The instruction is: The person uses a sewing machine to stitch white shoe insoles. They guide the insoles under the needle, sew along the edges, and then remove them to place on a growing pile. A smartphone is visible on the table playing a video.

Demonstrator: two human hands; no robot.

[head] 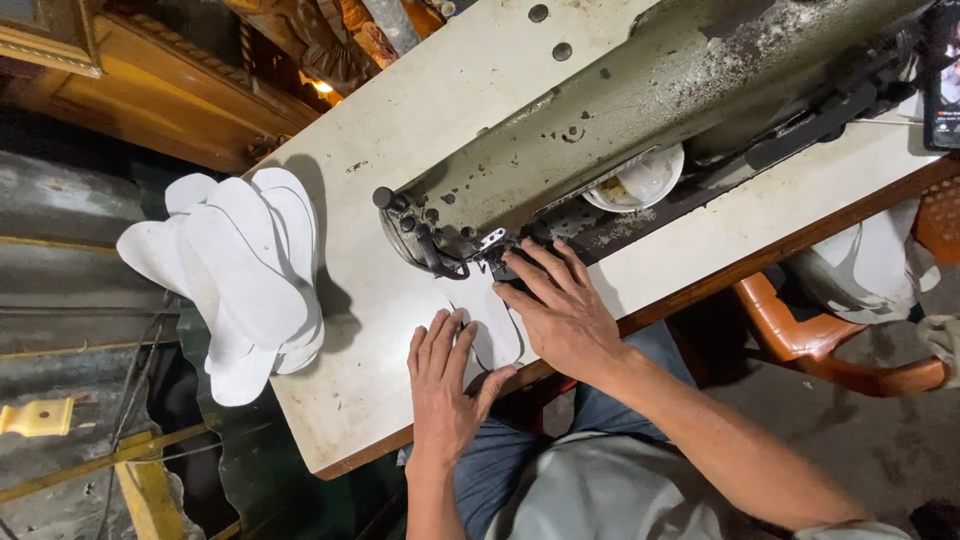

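Both hands pressed flat, fingers spread, no closed grip: the left hand (443,375) steadied the white sole piece (490,320); the right hand (560,310) guided it under the sewing machine (620,120) needle; cut pieces (240,270) lay stacked left on the table (360,400).

One sewing machine (640,110), two hands (both flat), one dish (640,180)

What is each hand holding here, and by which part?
Neither hand grips anything. Both press flat on a white sole-shaped piece by the needle: left hand on its near edge, right hand nearest the presser foot.
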